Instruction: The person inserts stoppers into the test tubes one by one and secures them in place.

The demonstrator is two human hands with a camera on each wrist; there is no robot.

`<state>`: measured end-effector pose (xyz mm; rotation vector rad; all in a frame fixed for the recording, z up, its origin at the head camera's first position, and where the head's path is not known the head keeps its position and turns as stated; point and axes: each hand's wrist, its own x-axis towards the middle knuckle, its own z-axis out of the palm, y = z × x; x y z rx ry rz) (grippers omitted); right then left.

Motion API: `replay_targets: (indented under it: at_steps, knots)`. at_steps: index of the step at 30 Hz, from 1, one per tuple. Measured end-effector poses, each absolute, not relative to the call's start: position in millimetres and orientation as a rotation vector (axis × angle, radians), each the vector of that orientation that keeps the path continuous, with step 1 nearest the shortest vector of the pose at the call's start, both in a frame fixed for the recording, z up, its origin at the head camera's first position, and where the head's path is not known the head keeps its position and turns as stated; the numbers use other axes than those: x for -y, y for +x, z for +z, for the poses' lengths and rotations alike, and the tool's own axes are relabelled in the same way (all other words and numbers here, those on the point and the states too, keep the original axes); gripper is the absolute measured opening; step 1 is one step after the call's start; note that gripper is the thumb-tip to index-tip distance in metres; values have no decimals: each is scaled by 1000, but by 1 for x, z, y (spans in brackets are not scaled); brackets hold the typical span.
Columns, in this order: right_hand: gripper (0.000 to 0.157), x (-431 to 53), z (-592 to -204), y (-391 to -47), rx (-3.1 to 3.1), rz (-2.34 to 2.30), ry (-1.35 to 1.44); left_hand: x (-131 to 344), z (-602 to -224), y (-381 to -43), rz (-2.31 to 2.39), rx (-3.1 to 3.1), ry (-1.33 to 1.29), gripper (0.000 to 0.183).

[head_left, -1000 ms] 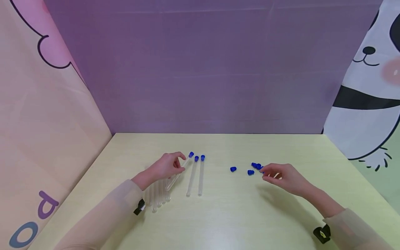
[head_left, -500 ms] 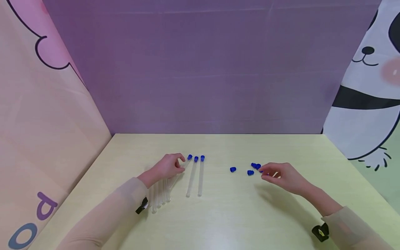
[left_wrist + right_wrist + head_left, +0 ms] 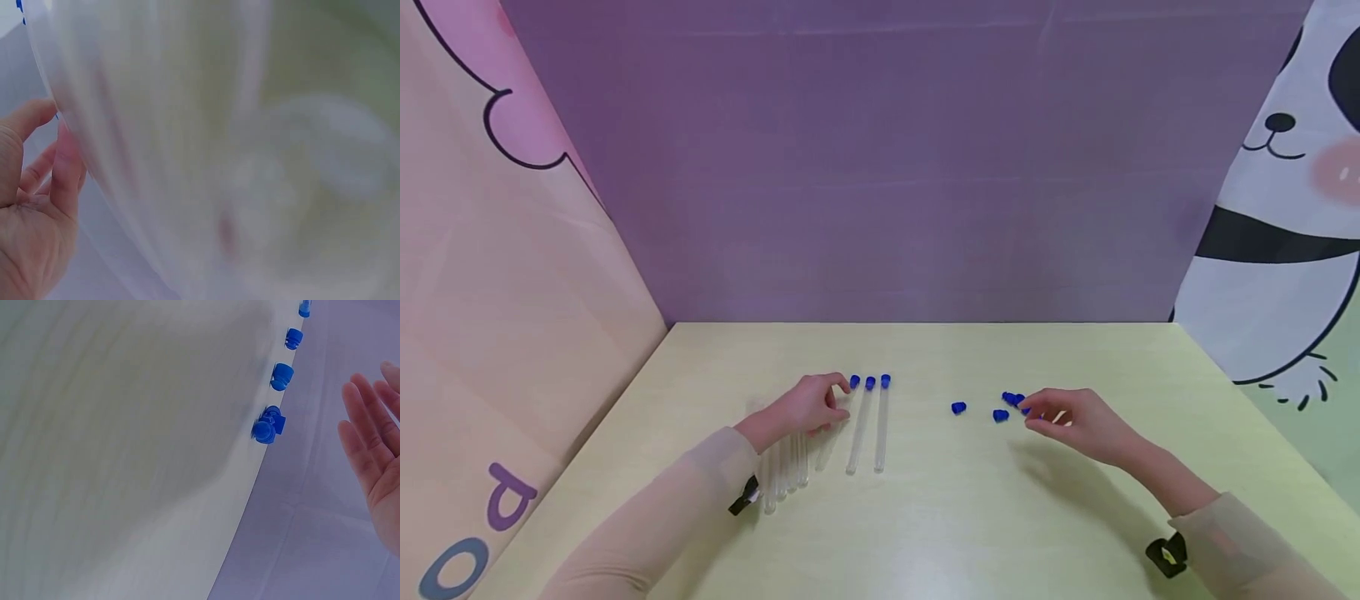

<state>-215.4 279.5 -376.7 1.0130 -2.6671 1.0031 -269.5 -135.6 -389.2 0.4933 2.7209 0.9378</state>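
My left hand (image 3: 811,404) is at a clear test tube with a blue cap (image 3: 854,382), its fingers loosely bent and apart beside the tube's upper part. That tube lies on the table, slanting slightly, left of two other capped test tubes (image 3: 882,425). Under the left wrist lie several clear tubes (image 3: 786,467), their upper ends hidden by the hand and forearm. Over on the right, my right hand (image 3: 1075,423) hovers with relaxed fingers and nothing in them. Near its fingertips sits a small group of loose blue caps (image 3: 1001,415).
One more blue cap (image 3: 958,407) lies apart, between the capped tubes and the group. The pale wooden table (image 3: 925,533) meets a purple backdrop (image 3: 880,167) at its far edge. Printed fabric walls (image 3: 527,292) flank the sides. In the left wrist view, blurred clear plastic fills most of the picture.
My left hand has lowered the third capped tube from a slant onto the table beside the other two, and its fingers have loosened. The right hand has barely moved.
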Motion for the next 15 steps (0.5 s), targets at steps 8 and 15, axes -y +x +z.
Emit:
replay_targets:
  at_steps: [8,15]
  knots:
    - [21,-277,-376,-217,2672,1004,1017,131,-393,-269,1003,-2689,459,29]
    - [22,-275,-376,-220,2679,1016,1023,128,-392,-268,1048,-2667,455,26]
